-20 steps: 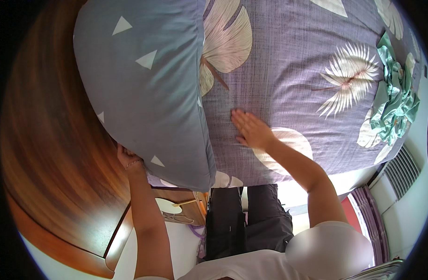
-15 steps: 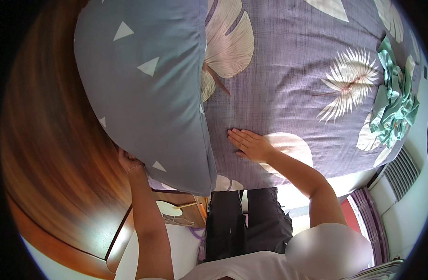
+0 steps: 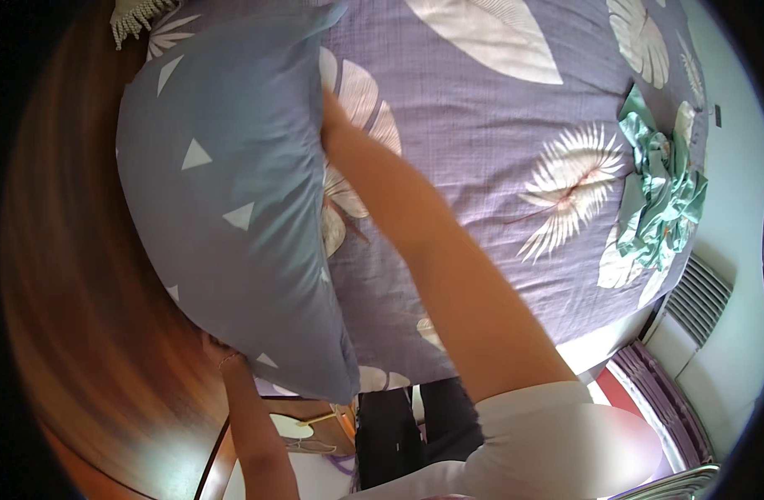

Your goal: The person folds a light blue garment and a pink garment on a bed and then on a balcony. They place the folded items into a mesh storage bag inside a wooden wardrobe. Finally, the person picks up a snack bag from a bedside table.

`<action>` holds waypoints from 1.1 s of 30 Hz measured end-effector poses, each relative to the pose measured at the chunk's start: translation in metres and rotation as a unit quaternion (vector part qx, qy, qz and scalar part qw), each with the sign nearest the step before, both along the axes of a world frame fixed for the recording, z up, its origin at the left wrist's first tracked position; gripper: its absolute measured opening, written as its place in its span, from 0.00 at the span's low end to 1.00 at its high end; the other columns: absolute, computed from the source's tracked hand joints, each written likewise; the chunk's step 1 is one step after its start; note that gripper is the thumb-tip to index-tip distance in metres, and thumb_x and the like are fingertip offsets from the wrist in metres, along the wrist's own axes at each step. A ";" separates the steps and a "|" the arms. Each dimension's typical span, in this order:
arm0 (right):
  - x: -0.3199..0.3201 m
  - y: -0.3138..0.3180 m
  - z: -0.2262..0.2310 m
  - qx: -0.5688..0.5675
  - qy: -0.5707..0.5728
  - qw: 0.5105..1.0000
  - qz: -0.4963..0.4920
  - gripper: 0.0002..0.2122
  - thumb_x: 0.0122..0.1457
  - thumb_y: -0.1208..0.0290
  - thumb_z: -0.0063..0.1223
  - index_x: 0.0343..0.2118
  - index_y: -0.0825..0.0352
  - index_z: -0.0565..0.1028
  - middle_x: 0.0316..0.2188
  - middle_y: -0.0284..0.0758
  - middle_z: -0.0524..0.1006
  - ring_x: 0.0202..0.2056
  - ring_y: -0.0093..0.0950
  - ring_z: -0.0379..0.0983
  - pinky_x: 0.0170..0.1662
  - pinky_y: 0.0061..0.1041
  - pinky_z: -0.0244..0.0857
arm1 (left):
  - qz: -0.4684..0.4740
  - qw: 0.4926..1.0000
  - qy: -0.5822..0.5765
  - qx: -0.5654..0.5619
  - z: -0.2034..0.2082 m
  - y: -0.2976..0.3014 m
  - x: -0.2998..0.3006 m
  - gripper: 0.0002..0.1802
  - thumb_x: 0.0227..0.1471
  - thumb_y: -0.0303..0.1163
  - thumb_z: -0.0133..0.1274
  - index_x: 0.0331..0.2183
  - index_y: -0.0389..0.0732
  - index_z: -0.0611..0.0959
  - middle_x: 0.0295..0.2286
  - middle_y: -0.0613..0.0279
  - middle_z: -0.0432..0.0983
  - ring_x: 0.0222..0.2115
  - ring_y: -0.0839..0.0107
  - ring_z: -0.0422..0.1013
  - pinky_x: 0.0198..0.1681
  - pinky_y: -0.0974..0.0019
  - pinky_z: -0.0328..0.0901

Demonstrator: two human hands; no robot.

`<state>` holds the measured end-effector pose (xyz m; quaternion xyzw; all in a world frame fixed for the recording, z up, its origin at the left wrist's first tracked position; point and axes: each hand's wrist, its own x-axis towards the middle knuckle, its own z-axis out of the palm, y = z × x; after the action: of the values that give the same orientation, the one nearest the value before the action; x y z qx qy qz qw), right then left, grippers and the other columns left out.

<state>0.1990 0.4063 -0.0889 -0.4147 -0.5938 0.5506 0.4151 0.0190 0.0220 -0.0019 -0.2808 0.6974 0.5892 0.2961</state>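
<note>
A grey-blue pillow (image 3: 257,167) with white triangles lies at the head of the bed, against a brown wooden headboard (image 3: 74,233). My left hand (image 3: 219,348) is at the pillow's near left edge, next to the headboard, its fingers hidden behind the pillow. Stretched far across the bed, my right arm ends with my right hand (image 3: 330,117) at the pillow's right edge. The fingers of that hand disappear beneath the cloth, so their grip does not show. Under the pillow spreads a purple bed sheet (image 3: 449,167) with pale leaf prints.
Crumpled green cloth (image 3: 661,192) lies on the bed's right side. A tasselled fabric edge (image 3: 136,18) shows at the top left. Below the bed's near left corner is a small wooden stand (image 3: 328,425) with a white round object. A purple curtain (image 3: 661,400) hangs at the lower right.
My right hand has left the sheet and reached far forward to the pillow's right edge. That edge now bulges and creases, and the pillow's far end has come into view. My left hand stays beside the pillow.
</note>
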 end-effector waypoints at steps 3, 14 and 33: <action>0.016 0.029 0.026 0.158 -0.339 0.912 0.169 0.21 0.53 0.65 0.40 0.51 0.64 0.61 0.54 0.36 0.57 0.55 0.32 0.52 0.57 0.29 0.46 | 0.006 1.000 -0.020 0.010 -0.005 -0.010 -0.001 0.13 0.47 0.39 0.43 0.29 0.40 0.75 0.21 0.68 0.66 0.24 0.74 0.62 0.28 0.70 0.60; 0.408 0.040 -0.003 0.094 -0.685 0.678 -0.248 0.28 0.57 0.56 0.29 0.56 0.69 0.49 0.58 0.40 0.49 0.60 0.32 0.41 0.61 0.27 0.32 | -0.234 0.964 0.099 -0.081 -0.009 -0.037 -0.014 0.23 0.47 0.43 0.41 0.41 0.35 0.72 0.36 0.57 0.70 0.39 0.65 0.66 0.42 0.63 0.63; 0.156 -0.146 0.043 0.058 -0.434 0.891 0.120 0.31 0.53 0.58 0.43 0.55 0.70 0.49 0.57 0.40 0.50 0.58 0.34 0.45 0.59 0.31 0.40 | -0.186 0.974 0.127 -0.028 0.004 -0.010 0.006 0.11 0.49 0.33 0.41 0.21 0.41 0.74 0.15 0.72 0.63 0.16 0.80 0.59 0.23 0.76 0.61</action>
<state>0.3546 0.2599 -0.0459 -0.5134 -0.7909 0.3256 0.0698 0.0254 0.0117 0.0025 -0.0776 0.7856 0.5346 0.3017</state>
